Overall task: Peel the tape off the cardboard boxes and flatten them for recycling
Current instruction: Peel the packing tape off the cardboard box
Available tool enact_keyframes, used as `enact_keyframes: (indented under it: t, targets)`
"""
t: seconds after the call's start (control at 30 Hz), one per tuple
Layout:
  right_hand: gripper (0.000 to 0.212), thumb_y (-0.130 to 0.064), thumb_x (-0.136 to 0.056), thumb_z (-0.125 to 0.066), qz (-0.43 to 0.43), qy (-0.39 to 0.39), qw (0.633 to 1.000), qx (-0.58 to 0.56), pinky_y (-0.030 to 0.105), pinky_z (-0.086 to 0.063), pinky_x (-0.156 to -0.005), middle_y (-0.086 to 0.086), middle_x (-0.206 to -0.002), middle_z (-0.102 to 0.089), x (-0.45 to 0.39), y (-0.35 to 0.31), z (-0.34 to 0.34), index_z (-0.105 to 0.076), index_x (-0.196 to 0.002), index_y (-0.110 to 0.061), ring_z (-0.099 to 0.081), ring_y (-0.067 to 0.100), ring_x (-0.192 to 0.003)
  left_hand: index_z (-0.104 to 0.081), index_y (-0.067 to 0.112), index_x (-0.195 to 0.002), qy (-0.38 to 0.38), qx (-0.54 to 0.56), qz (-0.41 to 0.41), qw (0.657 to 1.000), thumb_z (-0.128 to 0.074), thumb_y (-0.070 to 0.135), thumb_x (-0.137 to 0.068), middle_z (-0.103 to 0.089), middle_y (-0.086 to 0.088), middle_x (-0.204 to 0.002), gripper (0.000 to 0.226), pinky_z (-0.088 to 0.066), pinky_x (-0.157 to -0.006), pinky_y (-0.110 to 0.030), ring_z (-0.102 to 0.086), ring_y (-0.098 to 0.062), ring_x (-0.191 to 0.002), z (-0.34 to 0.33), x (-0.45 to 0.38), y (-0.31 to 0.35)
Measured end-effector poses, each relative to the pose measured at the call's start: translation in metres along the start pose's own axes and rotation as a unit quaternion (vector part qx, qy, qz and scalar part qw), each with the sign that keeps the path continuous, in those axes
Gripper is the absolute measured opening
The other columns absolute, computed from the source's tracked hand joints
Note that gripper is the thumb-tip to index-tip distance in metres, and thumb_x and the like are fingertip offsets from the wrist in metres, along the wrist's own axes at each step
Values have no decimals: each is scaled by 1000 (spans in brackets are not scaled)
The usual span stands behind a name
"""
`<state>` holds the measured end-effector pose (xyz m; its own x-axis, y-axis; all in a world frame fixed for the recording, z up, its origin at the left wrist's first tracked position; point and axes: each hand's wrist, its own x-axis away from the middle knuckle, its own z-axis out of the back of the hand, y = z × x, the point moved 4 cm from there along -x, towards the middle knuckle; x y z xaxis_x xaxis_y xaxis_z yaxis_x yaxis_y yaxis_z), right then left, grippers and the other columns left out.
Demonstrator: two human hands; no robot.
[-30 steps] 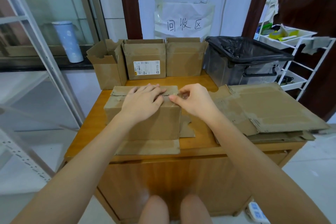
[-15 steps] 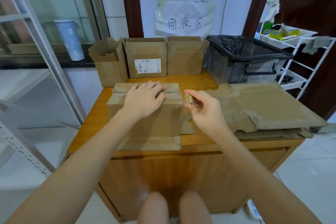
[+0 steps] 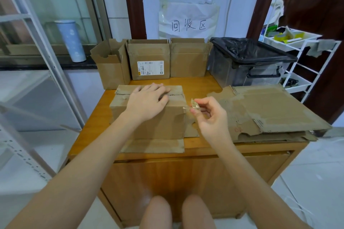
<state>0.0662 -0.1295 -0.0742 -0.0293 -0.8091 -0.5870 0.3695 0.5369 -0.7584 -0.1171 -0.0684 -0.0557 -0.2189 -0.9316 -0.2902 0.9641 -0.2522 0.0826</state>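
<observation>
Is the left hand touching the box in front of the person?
Touching. The head view shows the left hand lying palm-down on top of the box, fingers spread across its top seam, with no gap visible beneath it.

brown corrugated cardboard box under the left hand (image 3: pixel 149 117): matt, rough paperboard, top skin torn and fuzzy where tape came away
small crumpled scrap of clear tape (image 3: pixel 194 105): thin shiny plastic film, kinda yellowish, pinched in the right hand's grip
stack of flattened brown cardboard sheets (image 3: pixel 275 109): same dull paperboard, scuffed pale patches, ragged edges
orange-brown wooden worktop (image 3: pixel 197 83): smooth varnished wood, pretty glossy, grain showing
black bin liner (image 3: pixel 251 50): crinkly glossy plastic
translucent grey storage tub (image 3: pixel 232 74): hard smooth plastic
white wire rack (image 3: pixel 316 61): painted metal, I think
handwritten white sign on the wall (image 3: pixel 188 22): wrinkled paper, taped up with a slight sheen
</observation>
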Motion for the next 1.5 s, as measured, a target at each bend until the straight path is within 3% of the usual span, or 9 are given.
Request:
enact_keyframes:
  t: [0.1,0.33,0.47,0.63,0.77,1.03,1.23,1.4,1.5]
  targets:
    - [23,-4,-88,-63,27,-33,995,86,5,-41,-81,-10,-95,-58,0,-2,-7,-64,-108,-15,-54,-1,-88,-41,39,-140,0,1,1,1000,-24,42,-101,-34,10,-153,43,-20,-116,-39,-27,-10,-141,0,-1,-1]
    - [34,-32,-96,-44,100,-51,953,282,29,-43,-73,10,-109,-49,5,-4,-16,-61,-120,-16,-46,21,-100,-39,38,-141,-4,-1,3,1000,-23,41,-101,-32,10,-153,43,-18,-114,-38,-26,-11,-141,1,-1,1]
    - [40,-50,-92,-49,-31,-109,975,189,26,-45,-84,-4,-116,-47,-5,-6,-13,-61,-124,-28,-48,8,-100,-40,38,-141,0,-7,-2,1000,-22,40,-101,-33,9,-153,44,-20,-113,-39,-28,-12,-141,-1,-2,1]
    - [27,-27,-95,-56,-14,-71,977,200,33,-50,-88,-1,-103,-60,-4,-17,-21,-65,-120,-23,-56,12,-92,-41,37,-140,6,-9,-4,1000,-24,39,-101,-35,9,-152,43,-21,-113,-39,-31,-13,-139,-1,-2,1]
    - [47,-25,-87,-69,-122,-5,986,112,10,-43,-71,-11,-92,-59,-5,-10,-16,-47,-128,-20,-56,2,-80,-42,37,-139,10,-1,-1,1000,-24,39,-101,-36,10,-151,42,-21,-113,-38,-31,-11,-138,0,-1,0]
    - [15,-17,-87,-68,-99,9,995,21,1,-42,-72,-14,-87,-62,13,1,-10,-68,-101,-12,-55,-18,-84,-43,38,-139,12,5,3,1000,-24,40,-101,-36,10,-151,42,-21,-113,-36,-31,-11,-139,1,-1,0]
    - [20,-13,-93,-59,-80,-13,995,59,1,-40,-76,3,-102,-65,26,10,-10,-66,-111,-8,-54,-7,-86,-41,36,-140,-1,4,6,1000,-24,39,-101,-35,9,-151,43,-21,-113,-38,-31,-12,-138,3,0,2]
    - [18,-25,-90,-64,-159,-25,984,72,4,-42,-61,-12,-84,-58,17,15,-13,-59,-104,-15,-53,-5,-74,-42,35,-140,1,1,2,1000,-24,38,-101,-35,8,-151,43,-21,-113,-38,-32,-13,-138,2,0,2]
    - [36,-29,-84,-71,-244,13,970,2,15,-45,-65,-3,-89,-58,5,19,-11,-43,-105,-20,-59,8,-80,-42,35,-140,1,1,5,1000,-23,38,-101,-36,7,-151,43,-22,-114,-39,-33,-13,-137,2,0,2]
